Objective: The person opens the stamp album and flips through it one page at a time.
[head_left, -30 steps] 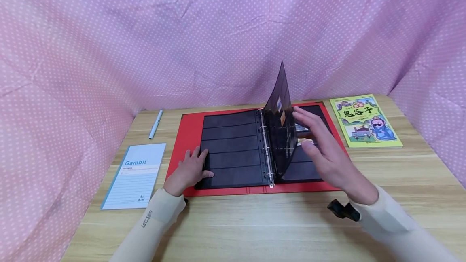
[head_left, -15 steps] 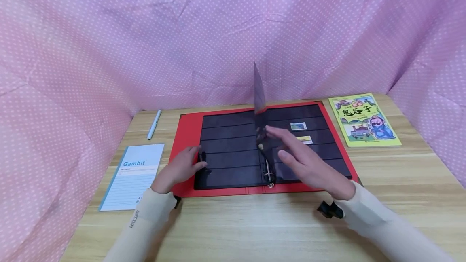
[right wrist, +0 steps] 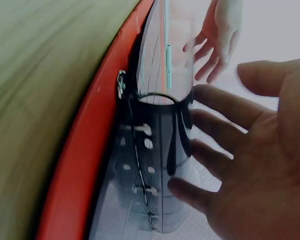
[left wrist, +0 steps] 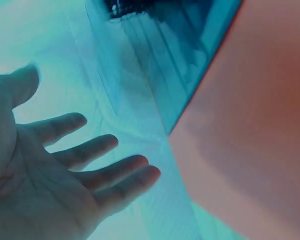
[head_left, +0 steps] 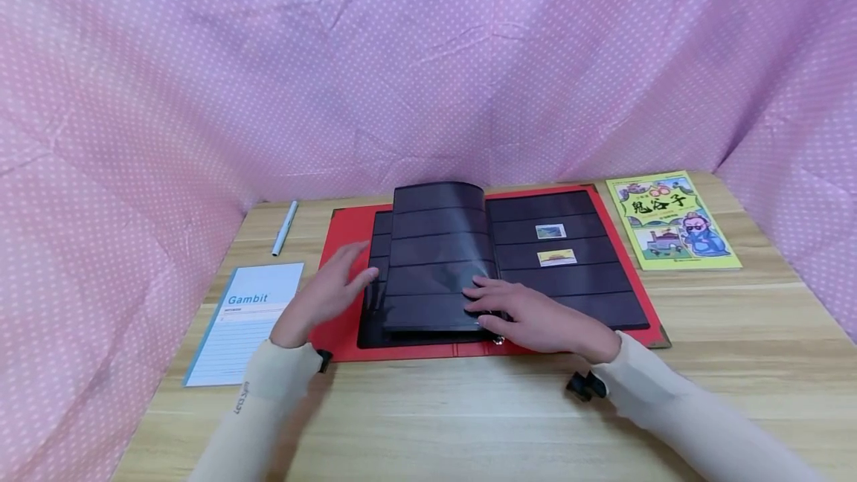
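The red ring binder album with black pocket pages (head_left: pixel 348 244) lies open at the middle of the light wooden table (head_left: pixel 736 333). One dark plastic page (head_left: pixel 435 259) is curved over the left side, and the right hand (head_left: pixel 529 318) presses on its lower edge with straight, spread fingers. The left hand (head_left: pixel 328 296) hovers at 9 o'clock of this page, fingers apart, holding nothing. Two small stamps (head_left: pixel 550 231) sit in the right page (at 3 o'clock). A yellow-green illustrated book (head_left: pixel 669 222) lies at 2 o'clock, a blue-white notepad (head_left: pixel 248 318) at 8 o'clock, a white pen (head_left: pixel 284 227) at 10 o'clock.
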Tool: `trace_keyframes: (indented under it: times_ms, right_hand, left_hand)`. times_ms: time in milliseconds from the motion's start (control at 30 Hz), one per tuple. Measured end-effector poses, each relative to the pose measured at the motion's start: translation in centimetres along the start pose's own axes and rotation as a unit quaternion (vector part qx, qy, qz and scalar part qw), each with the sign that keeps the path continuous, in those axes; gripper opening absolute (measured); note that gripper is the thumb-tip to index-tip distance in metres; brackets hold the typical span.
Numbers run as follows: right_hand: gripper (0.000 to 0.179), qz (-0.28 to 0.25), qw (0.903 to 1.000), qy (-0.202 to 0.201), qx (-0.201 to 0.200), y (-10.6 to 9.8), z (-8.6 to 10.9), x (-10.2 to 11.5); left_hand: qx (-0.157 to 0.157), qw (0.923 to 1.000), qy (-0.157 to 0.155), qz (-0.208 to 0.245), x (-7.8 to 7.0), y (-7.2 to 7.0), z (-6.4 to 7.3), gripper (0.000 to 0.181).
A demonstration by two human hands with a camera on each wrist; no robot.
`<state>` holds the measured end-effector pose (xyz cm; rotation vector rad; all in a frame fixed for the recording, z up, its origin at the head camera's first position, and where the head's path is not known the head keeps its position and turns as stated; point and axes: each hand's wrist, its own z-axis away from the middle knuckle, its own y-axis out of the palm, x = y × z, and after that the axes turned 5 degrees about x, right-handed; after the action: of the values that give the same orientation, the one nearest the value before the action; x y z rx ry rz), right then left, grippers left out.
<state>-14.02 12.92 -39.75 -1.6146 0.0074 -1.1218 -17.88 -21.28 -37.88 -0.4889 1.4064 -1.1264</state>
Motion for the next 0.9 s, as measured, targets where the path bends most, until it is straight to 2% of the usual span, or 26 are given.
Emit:
trace_keyframes:
  times_ms: [133,233,367,500,567,633,733,800,900]
  right_hand:
    - [0.034,0.016,0.9997,0.011,0.014,0.2,-0.4,0.2]
    - [0.034,0.024,0.9993,0.017,0.023,0.1,-0.5,0.2]
    - [0.035,0.020,0.9994,0.004,0.029,-0.1,-0.6,-0.1]
    - [0.037,-0.001,0.9997,-0.026,0.004,-0.4,-0.3,-0.8]
    - [0.043,-0.011,0.9995,-0.022,-0.020,-0.6,-0.1,-1.3]
    - [0.051,-0.017,0.9990,0.002,-0.042,-0.8,0.1,-2.0]
    - [0.066,-0.018,0.9972,0.052,-0.049,-0.8,0.4,-3.0]
    - [0.075,-0.019,0.9960,0.079,-0.037,-0.8,0.5,-3.6]
    - [0.080,-0.020,0.9957,0.089,-0.016,-0.6,0.6,-4.1]
  left_hand:
    - [0.038,0.9986,-0.001,-0.037,-0.8,1.5,-0.6,0.074]
    - [0.076,0.9939,-0.031,-0.073,-1.3,2.8,-1.1,0.079]
    - [0.115,0.9826,-0.078,-0.124,-1.7,4.2,-1.6,0.085]
    - [0.123,0.9764,-0.099,-0.147,-2.1,4.9,-2.0,0.087]
    - [0.122,0.9756,-0.102,-0.152,-2.2,5.1,-2.1,0.088]
    - [0.120,0.9752,-0.101,-0.156,-2.3,5.3,-2.2,0.089]
    - [0.113,0.9758,-0.100,-0.158,-2.4,5.4,-2.2,0.091]
    - [0.111,0.9761,-0.100,-0.158,-2.4,5.4,-2.2,0.093]
    - [0.112,0.9760,-0.102,-0.156,-2.4,5.4,-2.1,0.094]
